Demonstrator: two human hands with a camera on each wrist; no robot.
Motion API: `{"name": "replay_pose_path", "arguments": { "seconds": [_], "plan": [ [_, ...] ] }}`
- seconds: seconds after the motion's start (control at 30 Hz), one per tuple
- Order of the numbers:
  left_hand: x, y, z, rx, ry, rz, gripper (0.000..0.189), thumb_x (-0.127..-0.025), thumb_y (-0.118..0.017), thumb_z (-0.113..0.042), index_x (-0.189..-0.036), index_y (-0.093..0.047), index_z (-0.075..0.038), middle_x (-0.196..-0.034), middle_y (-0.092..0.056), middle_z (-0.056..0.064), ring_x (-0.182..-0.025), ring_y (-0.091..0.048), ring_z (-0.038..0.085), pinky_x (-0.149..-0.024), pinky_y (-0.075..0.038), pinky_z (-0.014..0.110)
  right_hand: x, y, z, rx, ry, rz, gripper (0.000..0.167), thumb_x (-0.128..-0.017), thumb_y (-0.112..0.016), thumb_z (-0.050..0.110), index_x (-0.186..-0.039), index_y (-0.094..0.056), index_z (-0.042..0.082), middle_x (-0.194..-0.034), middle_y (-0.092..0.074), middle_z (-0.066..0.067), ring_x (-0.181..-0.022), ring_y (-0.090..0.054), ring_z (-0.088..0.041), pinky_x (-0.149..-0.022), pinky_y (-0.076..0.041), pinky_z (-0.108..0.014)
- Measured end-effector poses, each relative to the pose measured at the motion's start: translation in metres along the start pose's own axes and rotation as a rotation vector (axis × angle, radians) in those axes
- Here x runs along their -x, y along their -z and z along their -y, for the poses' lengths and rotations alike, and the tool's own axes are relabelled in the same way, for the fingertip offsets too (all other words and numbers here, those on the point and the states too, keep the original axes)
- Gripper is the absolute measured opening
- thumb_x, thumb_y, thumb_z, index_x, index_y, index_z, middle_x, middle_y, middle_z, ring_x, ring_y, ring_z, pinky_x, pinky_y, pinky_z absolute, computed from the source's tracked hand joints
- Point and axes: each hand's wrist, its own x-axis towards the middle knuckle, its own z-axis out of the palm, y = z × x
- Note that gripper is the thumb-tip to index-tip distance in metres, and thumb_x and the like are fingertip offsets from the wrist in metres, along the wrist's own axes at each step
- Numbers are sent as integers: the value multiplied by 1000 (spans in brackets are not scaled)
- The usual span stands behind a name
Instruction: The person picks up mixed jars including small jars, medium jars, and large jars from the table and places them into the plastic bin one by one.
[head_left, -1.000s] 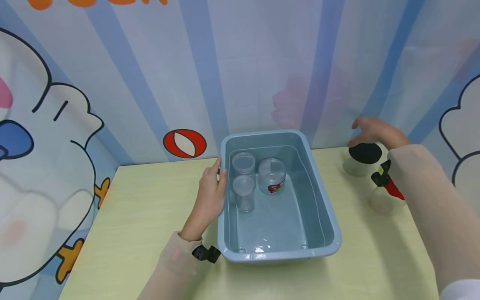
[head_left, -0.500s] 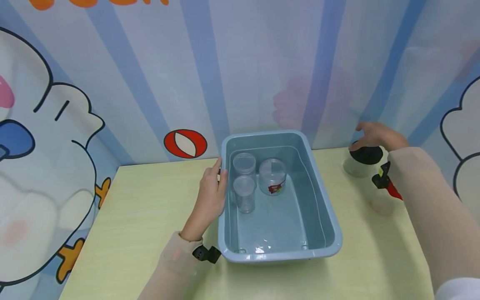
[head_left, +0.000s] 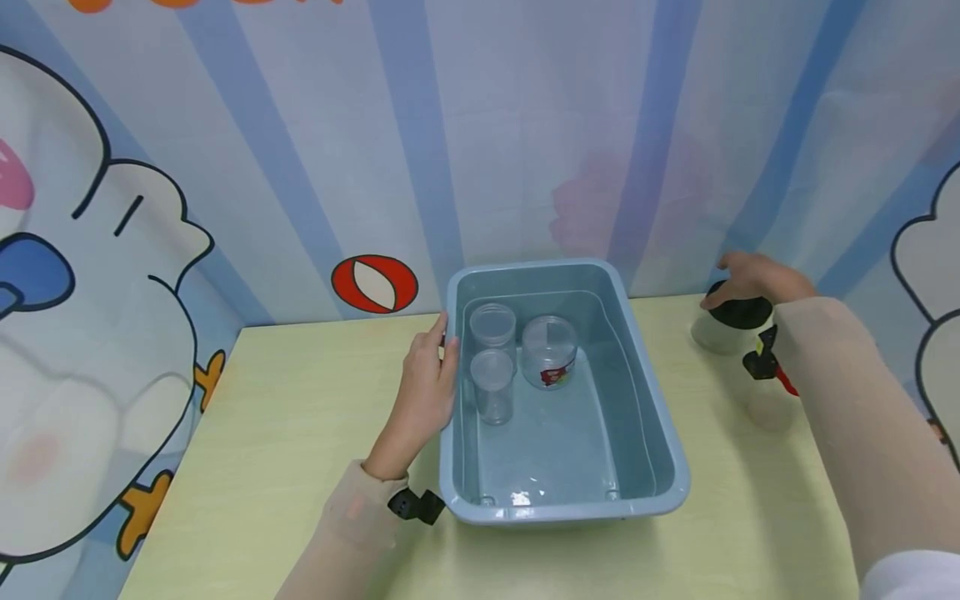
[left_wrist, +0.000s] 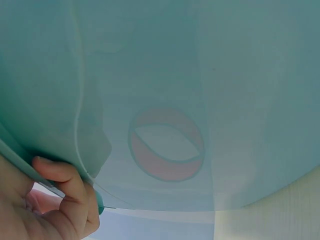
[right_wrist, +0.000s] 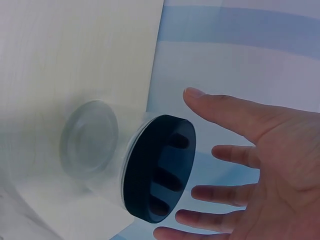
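My left hand (head_left: 423, 387) grips the left rim of a blue plastic basin (head_left: 566, 512). In the left wrist view its thumb and fingers (left_wrist: 75, 200) curl round the rim. Inside the basin stand two slim clear jars (head_left: 493, 387) and a wider clear jar (head_left: 549, 354) with a red label. At the back right, my right hand (head_left: 761, 279) hovers over a clear jar with a black lid (head_left: 744, 312). The right wrist view shows its fingers spread, apart from the lid (right_wrist: 160, 170), with nothing held.
A transparent container (head_left: 771, 408) stands beside the right forearm, partly hidden by the sleeve. The pale table (head_left: 300, 417) meets a blue striped cloth backdrop (head_left: 517, 150) just behind the basin and the lidded jar.
My right hand has sunk slightly closer to the black lid. The left hand keeps its grip on the basin, and the head view has shifted a little.
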Motion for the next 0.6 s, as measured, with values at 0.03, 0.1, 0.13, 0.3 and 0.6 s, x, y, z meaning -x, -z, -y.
{"name": "replay_pose_path", "arguments": {
  "seconds": [0.03,0.1,0.13,0.3,0.6],
  "plan": [
    [0,0,0,0,1,0,51,-108,-42,-15,-152,-30,9,-107,-53,20,-84,-47,26,-70,-47,37,0,0,-1,1,-8,4,89,-91,-69,35,-145,-21,-18,-145,-12,-44,-130,-18,-63,-99,-30,-71],
    [0,0,-1,4,-2,0,51,-108,-42,-15,-152,-30,8,-107,-53,20,-84,-48,26,-70,-47,38,-1,-1,-3,5,-19,10,90,-91,-69,36,-145,-20,-18,-145,-11,-45,-130,-17,-64,-100,-29,-71],
    [1,0,-1,4,-4,0,51,-108,-42,-15,-152,-30,8,-107,-53,20,-84,-48,26,-70,-47,38,-1,-1,-4,6,-25,13,91,-91,-69,36,-145,-20,-18,-145,-11,-45,-130,-17,-64,-100,-29,-72],
    [1,0,-2,7,-2,1,51,-108,-42,-15,-152,-30,8,-107,-53,20,-83,-47,26,-70,-47,37,-3,-3,-8,18,-50,24,91,-91,-69,39,-145,-21,-18,-145,-11,-45,-130,-18,-64,-99,-30,-71],
    [3,2,-2,7,13,6,52,-108,-41,-16,-152,-30,7,-107,-52,20,-82,-48,26,-70,-48,37,-4,-8,-10,27,-62,41,95,-90,-69,41,-144,-20,-19,-144,-11,-46,-130,-18,-64,-100,-30,-71]
  ]
}}
